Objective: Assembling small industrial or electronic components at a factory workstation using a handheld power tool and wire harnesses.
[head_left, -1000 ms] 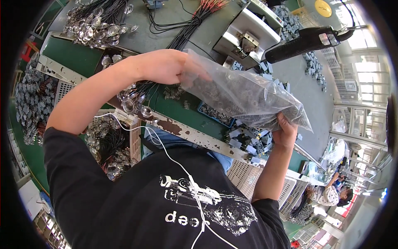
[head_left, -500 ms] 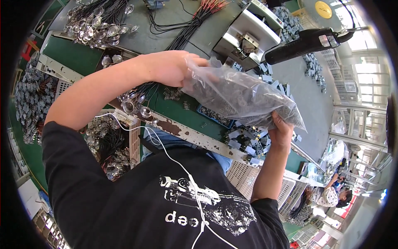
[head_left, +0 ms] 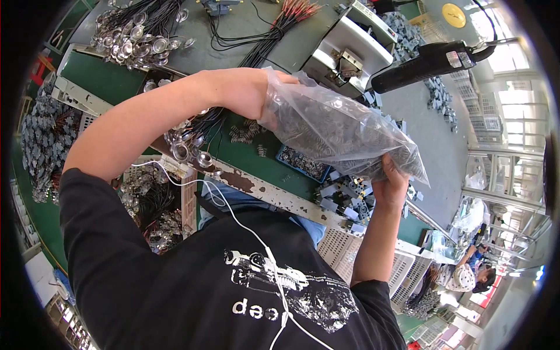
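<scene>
Over the green bench (head_left: pixel 280 176), a clear bag (head_left: pixel 338 125) is being clasped at one end by the right hand (head_left: pixel 393 176); the left hand (head_left: pixel 248 96) is being partly veiled by plastic, its grip impossible to tell; some bench is being shown before the chipped edge (head_left: pixel 240 179).

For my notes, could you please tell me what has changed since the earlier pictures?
The left hand moved right, farther into the bag; the right hand shifted slightly left, still gripping the bag. The tray and loose springs stayed put.
</scene>
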A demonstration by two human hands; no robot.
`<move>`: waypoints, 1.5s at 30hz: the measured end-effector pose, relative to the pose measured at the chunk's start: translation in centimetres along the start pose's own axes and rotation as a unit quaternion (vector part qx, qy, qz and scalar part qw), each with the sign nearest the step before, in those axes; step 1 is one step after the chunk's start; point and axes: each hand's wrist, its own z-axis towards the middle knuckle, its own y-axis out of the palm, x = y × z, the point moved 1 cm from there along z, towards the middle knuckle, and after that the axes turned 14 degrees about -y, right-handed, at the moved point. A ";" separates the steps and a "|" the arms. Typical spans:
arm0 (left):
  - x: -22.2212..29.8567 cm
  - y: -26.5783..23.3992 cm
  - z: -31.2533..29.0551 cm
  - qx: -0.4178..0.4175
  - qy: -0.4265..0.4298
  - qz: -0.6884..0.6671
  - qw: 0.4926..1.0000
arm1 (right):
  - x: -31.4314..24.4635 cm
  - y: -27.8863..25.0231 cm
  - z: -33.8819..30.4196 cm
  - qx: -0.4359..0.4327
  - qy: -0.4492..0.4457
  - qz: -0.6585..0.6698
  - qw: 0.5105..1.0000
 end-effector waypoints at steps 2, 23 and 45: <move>0.2 -0.3 0.1 -0.039 -0.032 -0.056 0.997 | 0.1 0.1 0.0 0.025 -0.004 -0.008 1.000; -0.8 -0.3 0.4 -0.050 -0.023 0.111 0.992 | 0.9 1.3 -0.1 0.028 -0.003 -0.008 1.000; -1.8 -0.4 1.2 -0.106 -0.077 0.083 0.988 | 0.9 0.9 -0.5 0.050 -0.014 0.004 0.999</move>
